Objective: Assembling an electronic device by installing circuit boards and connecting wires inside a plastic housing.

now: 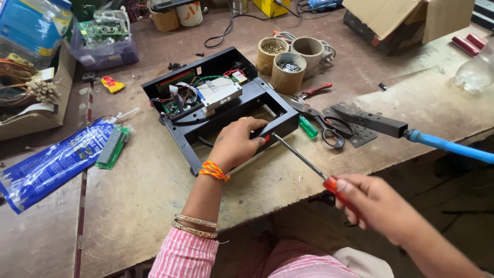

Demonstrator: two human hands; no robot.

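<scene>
- Head view: the black metal case [226,103] lies open on the brown workbench [144,190], its front wall close to the bench's near edge, with only a narrow strip of bare board between them.
- Inside the case, toward its back left, sit a green circuit board [177,105] and a white module [218,91] with coloured wires around them.
- Left of the case there is open board up to a small green board [112,148] lying on a blue plastic bag [51,164].
- Right of the case the room is tight: scissors [324,123], a green-handled tool [309,126], red-handled pliers [311,91] and a dark perforated metal bar [370,121] lie close together.
- Behind it, three cardboard tubes [288,72] of small hardware stand just beside the case's back corner.
- The left hand [237,142] lies palm down over the case's front wall, fingers curled over the frame and gripping it; the forearm comes up from below with bangles and an orange thread at the wrist.
- The right hand [375,203] hangs off the bench's edge, fingers wrapped tight round the red handle of a screwdriver [303,159].
- The screwdriver's shaft slants up-left, its tip meeting the case's front wall just beside the left hand's fingertips.
</scene>
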